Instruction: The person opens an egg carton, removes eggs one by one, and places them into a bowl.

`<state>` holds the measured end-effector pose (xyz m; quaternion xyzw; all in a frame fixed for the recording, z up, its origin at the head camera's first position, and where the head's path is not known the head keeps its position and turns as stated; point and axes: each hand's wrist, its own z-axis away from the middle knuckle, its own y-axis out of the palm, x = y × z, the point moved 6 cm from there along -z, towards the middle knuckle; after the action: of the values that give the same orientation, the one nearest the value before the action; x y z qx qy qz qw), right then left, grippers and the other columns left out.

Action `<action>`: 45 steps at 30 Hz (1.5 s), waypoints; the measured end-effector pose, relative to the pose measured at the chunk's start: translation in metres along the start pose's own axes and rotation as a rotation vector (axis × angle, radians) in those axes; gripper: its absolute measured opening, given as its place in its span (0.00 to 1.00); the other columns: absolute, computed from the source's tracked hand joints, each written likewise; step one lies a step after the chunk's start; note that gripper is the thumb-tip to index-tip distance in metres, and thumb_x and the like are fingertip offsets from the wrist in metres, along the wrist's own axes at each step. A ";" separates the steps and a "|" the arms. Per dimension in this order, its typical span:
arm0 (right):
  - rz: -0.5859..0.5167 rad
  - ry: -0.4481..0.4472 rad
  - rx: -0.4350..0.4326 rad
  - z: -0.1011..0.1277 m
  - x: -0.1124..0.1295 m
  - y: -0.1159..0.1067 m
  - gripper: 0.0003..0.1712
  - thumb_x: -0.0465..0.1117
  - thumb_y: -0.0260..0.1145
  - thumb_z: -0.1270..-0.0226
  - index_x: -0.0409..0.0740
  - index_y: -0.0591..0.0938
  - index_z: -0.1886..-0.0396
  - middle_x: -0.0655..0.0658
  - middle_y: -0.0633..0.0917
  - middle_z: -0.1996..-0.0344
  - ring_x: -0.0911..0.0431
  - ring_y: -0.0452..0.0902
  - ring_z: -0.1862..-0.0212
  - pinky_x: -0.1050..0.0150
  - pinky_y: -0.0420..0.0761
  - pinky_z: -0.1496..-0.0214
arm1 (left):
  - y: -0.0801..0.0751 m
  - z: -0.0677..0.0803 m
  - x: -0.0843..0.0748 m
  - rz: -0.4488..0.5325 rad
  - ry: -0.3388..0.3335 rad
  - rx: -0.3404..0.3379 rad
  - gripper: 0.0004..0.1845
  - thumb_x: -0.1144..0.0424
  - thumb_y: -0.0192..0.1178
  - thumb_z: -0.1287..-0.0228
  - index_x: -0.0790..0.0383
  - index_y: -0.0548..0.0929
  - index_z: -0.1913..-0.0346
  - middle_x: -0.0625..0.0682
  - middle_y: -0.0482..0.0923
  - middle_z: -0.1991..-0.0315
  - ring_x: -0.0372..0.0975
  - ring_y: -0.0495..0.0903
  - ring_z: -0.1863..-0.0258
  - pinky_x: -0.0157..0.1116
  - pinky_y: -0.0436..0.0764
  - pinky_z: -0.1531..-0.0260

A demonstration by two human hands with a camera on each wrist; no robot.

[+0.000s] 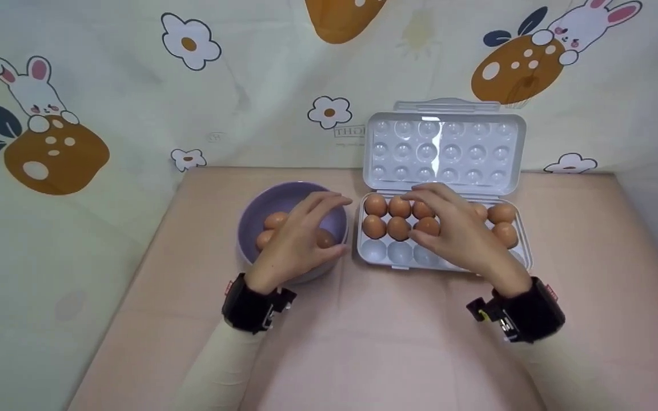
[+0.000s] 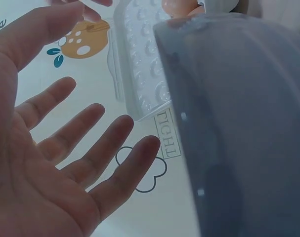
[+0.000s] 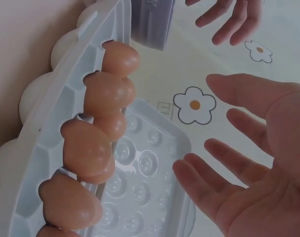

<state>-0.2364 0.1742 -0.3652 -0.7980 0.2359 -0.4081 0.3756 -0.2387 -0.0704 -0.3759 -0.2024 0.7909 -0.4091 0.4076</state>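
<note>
My left hand [image 1: 297,242] hovers over the purple bowl [image 1: 242,231], fingers spread and nothing held. Several brown eggs [image 1: 276,220] lie in the bowl, partly hidden by that hand. Over the light egg box [image 1: 373,251] is my right hand [image 1: 460,231], its fingers loosely bent and its palm bare in the right wrist view. Brown eggs [image 1: 374,227] fill visible places in the back two rows; the visible front-row cups hold none. The box's clear lid [image 1: 443,151] stands raised at the back. In the left wrist view, the bowl's outer wall [image 2: 248,128] rises beside the fingers.
A pale pink cloth [image 1: 386,337] covers the table under the bowl and box. Behind it hangs a printed backdrop [image 1: 266,74] with rabbits and flowers, close to the lid. The bowl stands just left of the egg box, a narrow gap between them.
</note>
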 end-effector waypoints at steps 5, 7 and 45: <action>0.029 -0.055 0.068 -0.012 0.007 0.013 0.34 0.39 0.76 0.47 0.53 0.78 0.38 0.48 0.75 0.40 0.51 0.72 0.40 0.51 0.75 0.42 | -0.001 0.000 0.002 0.025 0.008 -0.008 0.39 0.49 0.74 0.49 0.40 0.69 0.33 0.38 0.65 0.35 0.30 0.63 0.35 0.34 0.70 0.39; 0.024 -0.071 0.098 -0.017 0.009 0.021 0.33 0.37 0.75 0.47 0.52 0.78 0.38 0.47 0.76 0.42 0.51 0.73 0.43 0.51 0.75 0.43 | 0.000 0.000 0.003 0.023 0.002 -0.002 0.39 0.49 0.74 0.48 0.39 0.69 0.33 0.37 0.65 0.35 0.30 0.63 0.35 0.34 0.70 0.40; 0.327 -0.084 0.102 -0.045 0.020 0.101 0.07 0.28 0.67 0.45 0.42 0.79 0.70 0.43 0.75 0.66 0.48 0.75 0.67 0.61 0.79 0.72 | -0.001 0.000 0.003 0.017 0.031 -0.014 0.39 0.51 0.74 0.50 0.45 0.71 0.33 0.41 0.67 0.35 0.31 0.65 0.36 0.32 0.69 0.39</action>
<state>-0.2698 0.0813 -0.4185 -0.7451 0.3256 -0.3190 0.4868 -0.2410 -0.0732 -0.3763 -0.1923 0.8017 -0.4031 0.3973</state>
